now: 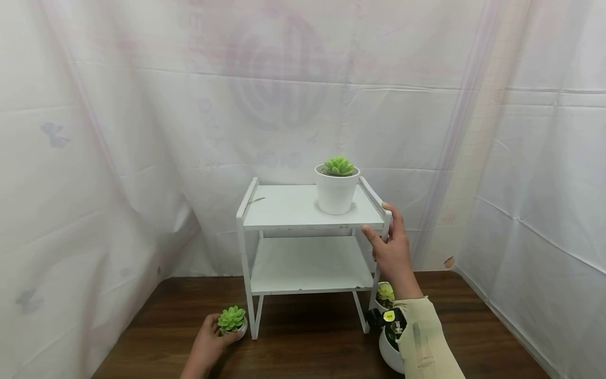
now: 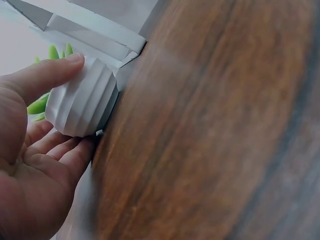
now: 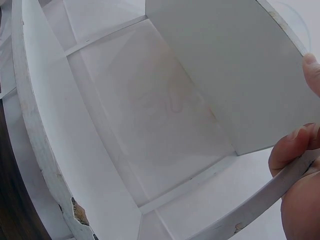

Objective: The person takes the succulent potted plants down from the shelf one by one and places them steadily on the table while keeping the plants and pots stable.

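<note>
My left hand (image 1: 207,343) holds a small potted succulent (image 1: 232,319) at the table, beside the left front leg of a white two-tier shelf (image 1: 307,263). In the left wrist view its ribbed white pot (image 2: 84,97) sits between my thumb and fingers, close to the wood. With my right hand (image 1: 395,255) I grip the shelf's right front corner; the right wrist view has curled fingers (image 3: 292,150) around its side post. A larger white pot (image 1: 335,195) with a green succulent stands upright on the top tier, toward the right.
Two more potted plants stand on the brown table (image 1: 303,342) right of the shelf: one with a yellow-green plant (image 1: 385,292), and a round white pot (image 1: 391,353) partly hidden by my sleeve. White curtains (image 1: 142,131) hang behind and at both sides.
</note>
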Demonstrator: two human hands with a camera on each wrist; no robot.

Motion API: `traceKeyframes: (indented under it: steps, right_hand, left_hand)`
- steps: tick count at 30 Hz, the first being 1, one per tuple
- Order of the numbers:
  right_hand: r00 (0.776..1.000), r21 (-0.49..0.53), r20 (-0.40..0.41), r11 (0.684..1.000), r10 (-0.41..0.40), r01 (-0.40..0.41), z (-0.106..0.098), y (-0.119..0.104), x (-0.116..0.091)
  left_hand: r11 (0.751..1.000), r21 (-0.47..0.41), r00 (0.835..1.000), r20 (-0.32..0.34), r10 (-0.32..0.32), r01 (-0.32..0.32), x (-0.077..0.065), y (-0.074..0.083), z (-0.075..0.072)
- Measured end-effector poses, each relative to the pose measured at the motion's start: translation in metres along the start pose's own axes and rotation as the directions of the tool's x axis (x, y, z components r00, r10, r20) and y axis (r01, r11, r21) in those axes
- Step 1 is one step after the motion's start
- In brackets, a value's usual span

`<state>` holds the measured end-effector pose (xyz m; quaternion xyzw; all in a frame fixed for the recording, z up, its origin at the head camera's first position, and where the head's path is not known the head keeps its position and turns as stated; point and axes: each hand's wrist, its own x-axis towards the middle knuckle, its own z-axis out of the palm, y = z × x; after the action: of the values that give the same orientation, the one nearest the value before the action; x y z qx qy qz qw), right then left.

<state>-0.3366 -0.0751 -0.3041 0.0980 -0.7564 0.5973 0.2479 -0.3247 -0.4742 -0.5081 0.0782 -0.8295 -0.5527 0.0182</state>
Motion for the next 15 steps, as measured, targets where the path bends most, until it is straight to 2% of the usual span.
traceKeyframes:
  steps: [6, 11, 15]
  right_hand:
    - [1.000, 0.011, 0.006, 1.000, -0.008, 0.008, 0.000, -0.017, -0.008]
    - [1.000, 0.003, 0.006, 1.000, -0.004, 0.004, 0.000, -0.018, -0.009]
    - [1.000, -0.005, 0.013, 1.000, 0.000, 0.000, -0.001, -0.017, -0.008]
  left_hand:
    - [1.000, -0.002, 1.000, -0.010, 0.002, -0.002, -0.001, 0.002, 0.000]
    - [1.000, -0.012, 1.000, -0.007, 0.016, -0.016, -0.004, 0.004, -0.002]
    - [1.000, 0.017, 1.000, 0.001, 0.006, -0.006, -0.006, 0.007, -0.005]
